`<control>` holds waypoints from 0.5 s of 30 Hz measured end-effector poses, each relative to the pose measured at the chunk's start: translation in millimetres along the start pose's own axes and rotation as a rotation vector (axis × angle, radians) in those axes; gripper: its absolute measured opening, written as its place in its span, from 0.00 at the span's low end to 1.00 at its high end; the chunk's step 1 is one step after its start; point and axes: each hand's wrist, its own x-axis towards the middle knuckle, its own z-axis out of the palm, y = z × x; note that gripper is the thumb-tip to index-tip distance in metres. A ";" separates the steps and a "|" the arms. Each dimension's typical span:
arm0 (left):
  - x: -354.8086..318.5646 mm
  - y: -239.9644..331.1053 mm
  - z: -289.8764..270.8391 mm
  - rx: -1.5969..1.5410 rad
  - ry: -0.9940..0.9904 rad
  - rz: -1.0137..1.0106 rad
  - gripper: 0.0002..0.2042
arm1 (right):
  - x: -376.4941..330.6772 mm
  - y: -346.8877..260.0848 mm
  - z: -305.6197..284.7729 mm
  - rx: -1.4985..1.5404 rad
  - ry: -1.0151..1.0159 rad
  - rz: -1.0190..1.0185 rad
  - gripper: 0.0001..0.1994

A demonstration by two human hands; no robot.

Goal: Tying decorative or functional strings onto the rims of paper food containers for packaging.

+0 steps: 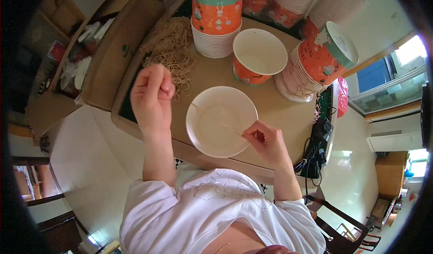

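In front of me on the table stands a round white-lined paper bucket (221, 100), its mouth facing up. At its near right rim my right hand (266, 141) pinches a thin pale cord (231, 128) that runs across the bucket's mouth. A short bit of cord also shows at the bucket's left rim. Raised to the left of the bucket, my left hand (153, 89) has its fingers curled in; whether anything is in them is hidden. Just beyond that hand lies a tangled heap of beige cords (169, 46).
Behind the bucket are an orange and green upside-down stack of paper buckets (217, 17), a single upright bucket (260, 53) and a tilted stack (322, 57). An open cardboard box (106, 69) stands left. Black cables (312, 157) hang at the table's right edge.
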 end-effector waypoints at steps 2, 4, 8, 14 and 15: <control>-11.4 0.6 14.6 0.401 0.000 0.035 0.03 | 0.5 -2.6 -1.5 -0.012 -0.008 0.037 0.01; -32.9 -4.7 23.6 0.705 -0.351 -0.129 0.05 | -0.3 -2.8 -1.2 0.001 -0.001 0.060 0.01; -59.8 -35.7 33.4 0.941 -0.742 -0.184 0.06 | 0.0 -0.6 1.2 0.031 0.018 0.059 0.01; -52.6 -26.3 35.6 1.127 -0.784 -0.283 0.04 | -3.3 1.4 1.9 0.042 0.021 0.070 0.01; -55.6 -32.4 35.7 1.130 -0.785 -0.285 0.04 | -2.7 0.9 2.6 0.045 0.020 0.071 0.01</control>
